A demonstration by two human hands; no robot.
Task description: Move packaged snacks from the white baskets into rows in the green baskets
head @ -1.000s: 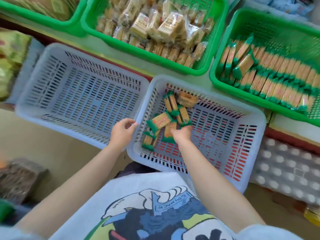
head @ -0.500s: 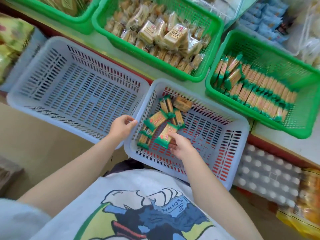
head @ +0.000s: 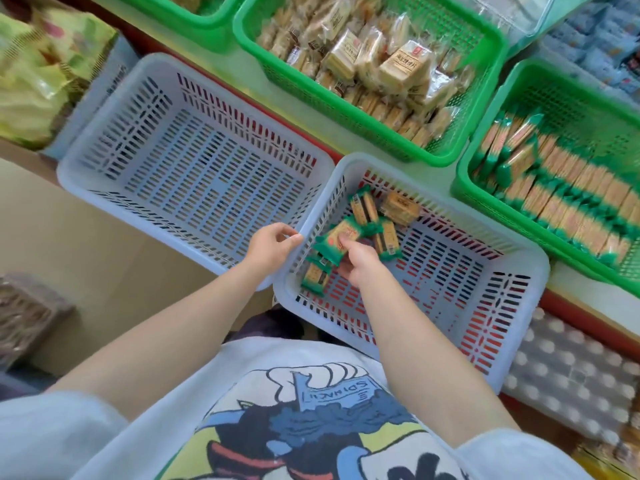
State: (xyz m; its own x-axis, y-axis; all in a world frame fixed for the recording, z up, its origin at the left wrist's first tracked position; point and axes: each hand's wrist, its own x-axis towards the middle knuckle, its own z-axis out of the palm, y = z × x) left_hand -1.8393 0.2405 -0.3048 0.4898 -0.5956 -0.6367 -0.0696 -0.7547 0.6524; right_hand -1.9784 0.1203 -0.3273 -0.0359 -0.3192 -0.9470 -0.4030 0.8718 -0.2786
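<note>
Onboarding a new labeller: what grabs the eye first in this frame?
Centre frame, the right hand pinches a green-ended snack packet inside the near white slotted plastic basket, while the left hand grips that basket's rim. At right, the green plastic basket holds tidy rows of the same packets; the white basket at left holds none.

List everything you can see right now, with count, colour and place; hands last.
White baskets: two, side by side in front; left one holds nothing, right one holds the loose packs.
Green-ended snack packs: several, tan, in the right white basket.
Green baskets: three at the back; the middle holds clear-wrapped biscuits, the right one rows of green-ended packs.
Yellow bags: far left.
Left hand: grips the right white basket's rim.
Right hand: fingers pinch one pack.
</note>
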